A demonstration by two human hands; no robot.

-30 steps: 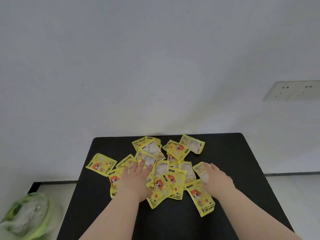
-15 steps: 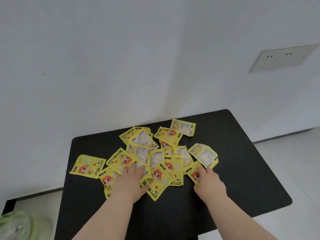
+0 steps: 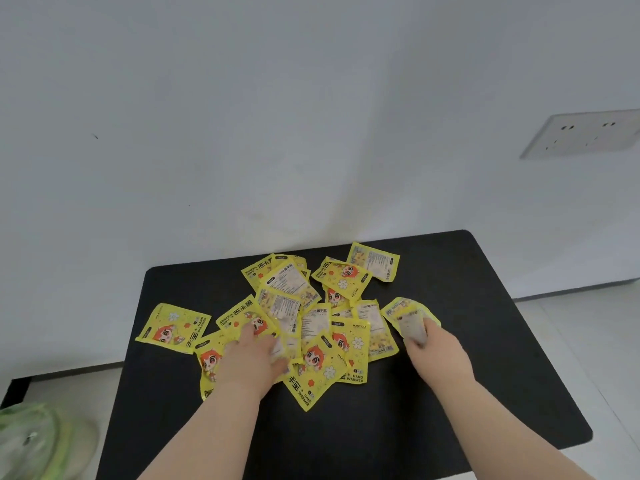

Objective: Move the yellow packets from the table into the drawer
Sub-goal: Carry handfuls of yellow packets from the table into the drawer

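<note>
Me: Since half a second ago, my right hand (image 3: 440, 355) has shifted onto the right-edge packet (image 3: 405, 315). It lay flat then; now it is crumpled in my curled fingers.

Checker: Left hand?

Me: My left hand (image 3: 251, 358) lies palm down on the heap's near left side, as before. Fingers bent over packets; pinching one or only pressing, cannot tell.

Checker: Location of stock?

Me: Most yellow packets (image 3: 322, 327) overlap in a heap on the black table (image 3: 467, 306), toward the wall. One stray packet (image 3: 173, 327) lies flat at left, just apart from the heap.
</note>
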